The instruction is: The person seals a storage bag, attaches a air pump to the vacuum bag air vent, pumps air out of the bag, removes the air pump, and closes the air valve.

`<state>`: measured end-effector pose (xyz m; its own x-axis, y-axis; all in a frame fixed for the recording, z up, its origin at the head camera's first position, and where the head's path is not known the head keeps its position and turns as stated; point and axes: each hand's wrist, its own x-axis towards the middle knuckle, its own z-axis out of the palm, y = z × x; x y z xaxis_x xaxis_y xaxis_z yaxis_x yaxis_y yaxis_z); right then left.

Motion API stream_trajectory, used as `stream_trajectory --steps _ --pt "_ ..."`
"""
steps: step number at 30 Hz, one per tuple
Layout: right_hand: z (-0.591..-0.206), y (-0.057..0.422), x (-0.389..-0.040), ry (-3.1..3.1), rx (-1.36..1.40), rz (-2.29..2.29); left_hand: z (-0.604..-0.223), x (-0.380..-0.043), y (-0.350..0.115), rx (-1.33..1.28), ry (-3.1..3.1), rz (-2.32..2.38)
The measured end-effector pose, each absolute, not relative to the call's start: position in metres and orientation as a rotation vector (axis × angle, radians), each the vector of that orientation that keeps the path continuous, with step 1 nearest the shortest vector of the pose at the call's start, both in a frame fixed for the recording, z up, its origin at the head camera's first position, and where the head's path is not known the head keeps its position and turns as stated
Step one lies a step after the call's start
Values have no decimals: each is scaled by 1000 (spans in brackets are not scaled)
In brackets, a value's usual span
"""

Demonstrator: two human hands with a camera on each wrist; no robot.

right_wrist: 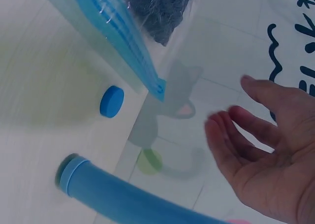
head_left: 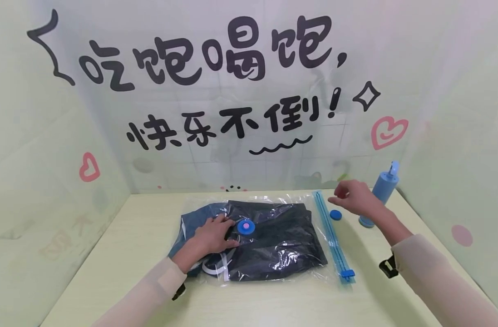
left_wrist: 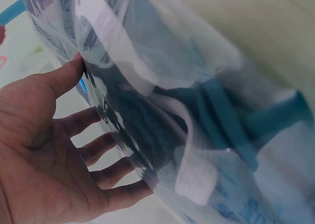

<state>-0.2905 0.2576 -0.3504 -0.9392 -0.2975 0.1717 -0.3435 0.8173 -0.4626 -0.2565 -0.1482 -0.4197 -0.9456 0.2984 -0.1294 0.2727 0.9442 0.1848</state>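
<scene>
A clear vacuum storage bag (head_left: 279, 247) lies flat on the table with dark and blue-green folded clothes inside. My left hand (head_left: 214, 235) rests on its left half, fingers spread, beside the blue valve (head_left: 246, 226) with a pink centre. In the left wrist view, those fingertips touch the film near a white strap (left_wrist: 197, 170). Raised above the table beyond the bag's right edge, my right hand (head_left: 357, 197) has loosely bent fingers and holds nothing. Closest to it are a round blue cap (head_left: 335, 215) and a blue hand pump (head_left: 384, 187), which stands upright.
Along the bag's right side runs a blue zip seal (head_left: 329, 229), with a blue slider (head_left: 347, 273) at its near end. White printed sheets (head_left: 249, 172) wall in the table (head_left: 281, 306) at the back and both sides.
</scene>
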Motion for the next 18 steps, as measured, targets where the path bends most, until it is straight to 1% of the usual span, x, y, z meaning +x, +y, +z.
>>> stream_trajectory --steps 7,10,14,18 --pt "-356 288 -269 -3331 513 717 -418 -257 -148 425 2945 240" --pt "-360 302 -261 -3541 356 710 -419 -257 -148 425 2942 240" --pt "-365 323 -253 -3691 26 738 -419 -257 -148 428 2938 243" --pt "-369 353 -252 -3654 -109 768 -419 -257 -147 428 2942 239"
